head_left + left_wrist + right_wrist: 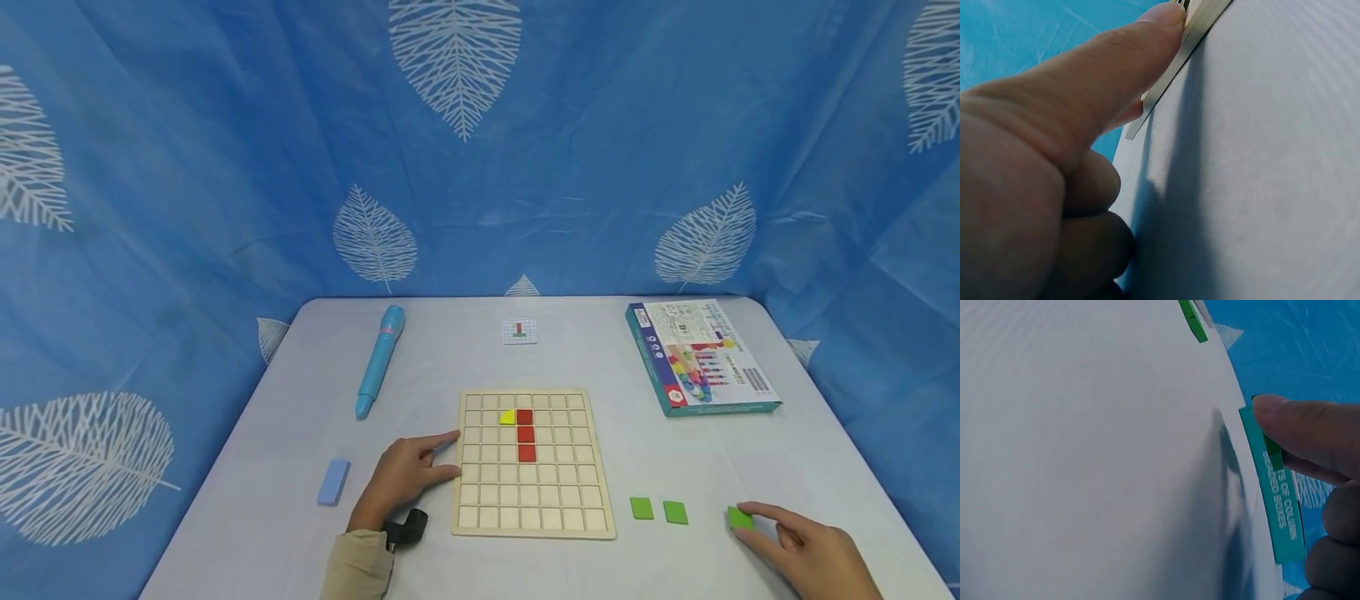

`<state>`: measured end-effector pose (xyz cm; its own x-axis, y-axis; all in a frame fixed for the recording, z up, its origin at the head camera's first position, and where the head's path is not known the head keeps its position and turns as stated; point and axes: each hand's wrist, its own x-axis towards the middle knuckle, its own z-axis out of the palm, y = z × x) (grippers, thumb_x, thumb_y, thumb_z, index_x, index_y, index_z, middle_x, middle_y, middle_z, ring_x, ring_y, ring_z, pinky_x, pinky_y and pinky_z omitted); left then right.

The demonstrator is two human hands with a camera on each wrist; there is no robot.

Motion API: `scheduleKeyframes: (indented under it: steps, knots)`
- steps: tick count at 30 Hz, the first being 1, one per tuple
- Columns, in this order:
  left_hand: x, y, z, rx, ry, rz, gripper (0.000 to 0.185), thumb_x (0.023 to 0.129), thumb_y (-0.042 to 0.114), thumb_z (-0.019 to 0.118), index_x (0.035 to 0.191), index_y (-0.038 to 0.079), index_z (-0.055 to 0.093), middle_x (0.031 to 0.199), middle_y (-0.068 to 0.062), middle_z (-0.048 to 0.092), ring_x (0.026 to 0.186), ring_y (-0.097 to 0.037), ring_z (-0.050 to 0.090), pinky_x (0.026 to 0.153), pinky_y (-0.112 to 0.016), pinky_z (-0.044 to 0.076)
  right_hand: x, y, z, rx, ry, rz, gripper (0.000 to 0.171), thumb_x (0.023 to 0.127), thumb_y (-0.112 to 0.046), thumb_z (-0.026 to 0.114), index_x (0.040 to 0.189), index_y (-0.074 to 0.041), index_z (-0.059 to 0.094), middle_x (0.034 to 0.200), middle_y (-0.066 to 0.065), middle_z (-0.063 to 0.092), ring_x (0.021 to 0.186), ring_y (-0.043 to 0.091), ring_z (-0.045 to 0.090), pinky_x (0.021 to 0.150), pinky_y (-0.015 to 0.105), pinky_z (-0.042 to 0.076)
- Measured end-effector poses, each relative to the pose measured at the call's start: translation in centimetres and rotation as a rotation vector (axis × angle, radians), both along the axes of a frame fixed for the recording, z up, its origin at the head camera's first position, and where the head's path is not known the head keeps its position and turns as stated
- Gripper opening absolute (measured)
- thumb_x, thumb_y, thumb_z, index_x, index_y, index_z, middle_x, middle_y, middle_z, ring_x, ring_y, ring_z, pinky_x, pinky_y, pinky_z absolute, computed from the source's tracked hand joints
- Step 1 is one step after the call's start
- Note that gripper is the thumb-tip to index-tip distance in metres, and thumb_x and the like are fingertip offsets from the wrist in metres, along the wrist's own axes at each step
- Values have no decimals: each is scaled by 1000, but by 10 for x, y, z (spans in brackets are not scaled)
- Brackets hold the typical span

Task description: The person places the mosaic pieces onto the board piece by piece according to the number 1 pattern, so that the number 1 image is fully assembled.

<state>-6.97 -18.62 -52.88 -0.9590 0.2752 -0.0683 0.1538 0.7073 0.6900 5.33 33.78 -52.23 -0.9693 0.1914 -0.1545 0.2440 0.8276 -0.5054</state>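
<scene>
The right hand [806,554] is found near the front right corner of the table [450,350], its index fingertip and thumb set on a green tile [738,518]. The tile lies at the fingertips, on the side toward the board; whether it is pinched or merely touched cannot be told, though the remaining fingers appear curled in the right wrist view. The tile is square, so no long axis is to be noted. The right hand is plainly the nearer one; the left hand [405,479] is well apart from it, resting against the left edge of the wooden grid board [532,508] with index finger and thumb extended and touching that edge, the other fingers curled under.

Counts: three green tiles in all, two more [642,507] [675,512] lying in a row between the board and the held tile. On the board, three red tiles [526,435] stand in one column, with one yellow piece [507,417] just beside the topmost. One pattern card [520,331], one blue pen [380,360], one blue block [333,482] and one game box [701,357] are also recorded.
</scene>
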Motion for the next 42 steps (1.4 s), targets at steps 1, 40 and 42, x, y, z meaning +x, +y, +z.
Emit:
scheduleKeyframes:
  steps: [1,40,42]
  knots:
    - [0,0,0,-1,1,-1,62,81,49,83,137,28,68,55,9,40,50,-6,30,49,-24,28,-1,-3,1,0,20,7,50,88,-38,80,121,-1,74,58,-2,34,52,12,33,49,29,27]
    - [0,-1,-1,1,24,-5,60,82,47,83,137,27,69,55,10,39,50,-6,30,50,-24,28,-66,-134,23,-150,427,429,24,80,-29,89,101,-24,80,51,-23,28,46,-4,23,46,20,25]
    - [0,-1,-2,7,24,-7,60,82,47,83,136,26,69,56,9,39,50,-6,30,50,-24,28,-70,-139,22,-158,414,445,24,81,-30,88,103,-24,80,52,-23,28,47,-5,22,46,19,25]
